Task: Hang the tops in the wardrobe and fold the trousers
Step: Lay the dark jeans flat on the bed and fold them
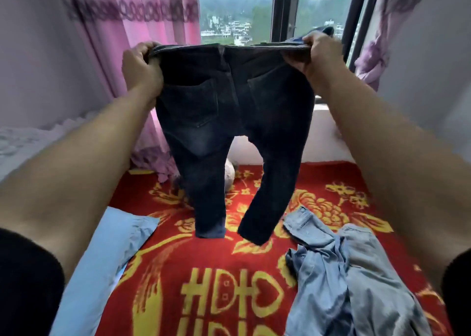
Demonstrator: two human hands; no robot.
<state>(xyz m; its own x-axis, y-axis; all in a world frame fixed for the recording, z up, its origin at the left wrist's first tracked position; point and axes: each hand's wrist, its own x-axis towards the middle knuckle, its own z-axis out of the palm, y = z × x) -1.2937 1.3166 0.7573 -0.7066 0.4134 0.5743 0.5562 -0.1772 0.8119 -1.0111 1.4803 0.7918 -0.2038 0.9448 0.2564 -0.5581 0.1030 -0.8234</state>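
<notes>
Two grips hold the dark blue-black denim trousers [229, 111] up by the waistband. The left grip [141, 66] curls its fingers round the left end, and the right grip [319, 55] pinches the right end. The band is stretched flat and the back pockets face the camera. Both legs hang free over the bed with the red and yellow patterned blanket [204, 259]; I cannot tell whether the hems touch it. I judge that folding has not begun, as the trousers are only spread out ready. A crumpled pale blue denim garment [351, 279] lies unfolded on the blanket at the right; top or trousers, I cannot tell. No wardrobe or hanger shows, so most of the task seems left.
</notes>
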